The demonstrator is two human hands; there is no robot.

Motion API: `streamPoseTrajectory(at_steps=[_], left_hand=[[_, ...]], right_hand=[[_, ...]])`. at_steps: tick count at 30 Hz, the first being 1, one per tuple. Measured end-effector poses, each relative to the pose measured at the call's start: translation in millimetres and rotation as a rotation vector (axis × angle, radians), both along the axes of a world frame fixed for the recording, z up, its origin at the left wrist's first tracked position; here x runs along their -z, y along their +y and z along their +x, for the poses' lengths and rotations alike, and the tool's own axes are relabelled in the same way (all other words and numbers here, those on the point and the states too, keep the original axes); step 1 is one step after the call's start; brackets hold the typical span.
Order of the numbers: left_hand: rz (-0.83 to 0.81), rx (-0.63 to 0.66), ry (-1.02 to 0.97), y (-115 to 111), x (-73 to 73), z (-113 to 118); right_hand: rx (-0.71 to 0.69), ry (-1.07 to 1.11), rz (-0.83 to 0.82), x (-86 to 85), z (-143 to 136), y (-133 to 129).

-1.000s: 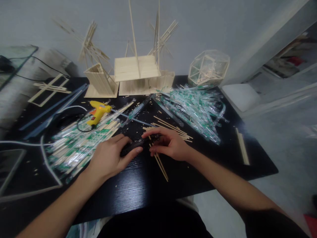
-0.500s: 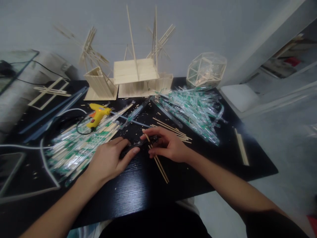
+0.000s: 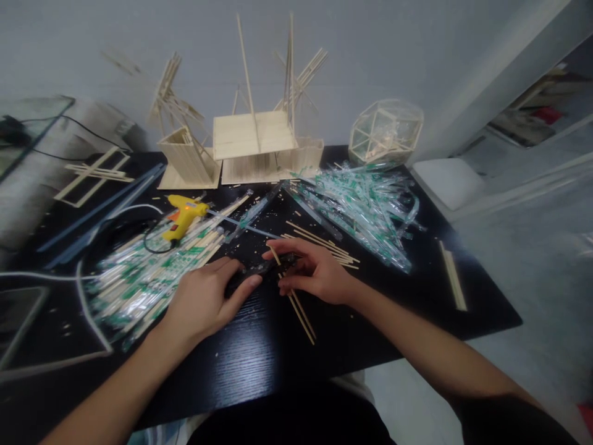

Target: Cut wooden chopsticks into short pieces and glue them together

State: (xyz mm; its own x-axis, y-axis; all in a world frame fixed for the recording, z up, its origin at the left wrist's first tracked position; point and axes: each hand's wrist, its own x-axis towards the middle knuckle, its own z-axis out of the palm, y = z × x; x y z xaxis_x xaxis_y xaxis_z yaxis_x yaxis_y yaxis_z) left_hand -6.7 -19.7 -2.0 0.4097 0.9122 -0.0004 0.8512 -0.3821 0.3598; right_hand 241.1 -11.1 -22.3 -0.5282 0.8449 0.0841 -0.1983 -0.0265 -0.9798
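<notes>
Two thin wooden sticks (image 3: 302,319) are slanting from the pinching right hand (image 3: 319,270) over the glossy, grained tabletop (image 3: 241,358); the left hand (image 3: 204,298) is gripping a dark tool (image 3: 254,268).

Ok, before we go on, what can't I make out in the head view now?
All in the head view:
Dark tool: outline lost against the black table, partly covered by the left hand.
Thin sticks: a stretch hidden by the right hand.
Print on the wrappers: blurred and too small to read.
Glass panel: cut off by the left edge.
</notes>
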Motion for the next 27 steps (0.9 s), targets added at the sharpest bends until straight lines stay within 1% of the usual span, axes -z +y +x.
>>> streamPoseTrajectory(at_steps=[15,21,27], left_hand=[[-0.053,0.009,-0.021,0.0,-1.5,-0.7],[-0.083,0.005,0.010,-0.5,-4.3,0.7],[-0.084,0.008,0.047,-1.0,-3.5,1.5]], right_hand=[[-0.004,0.004,-0.003,-0.4,0.5,-0.6],[-0.002,0.018,0.000,-0.2,-0.3,0.0],[-0.006,0.009,-0.003,0.7,-0.4,0.0]])
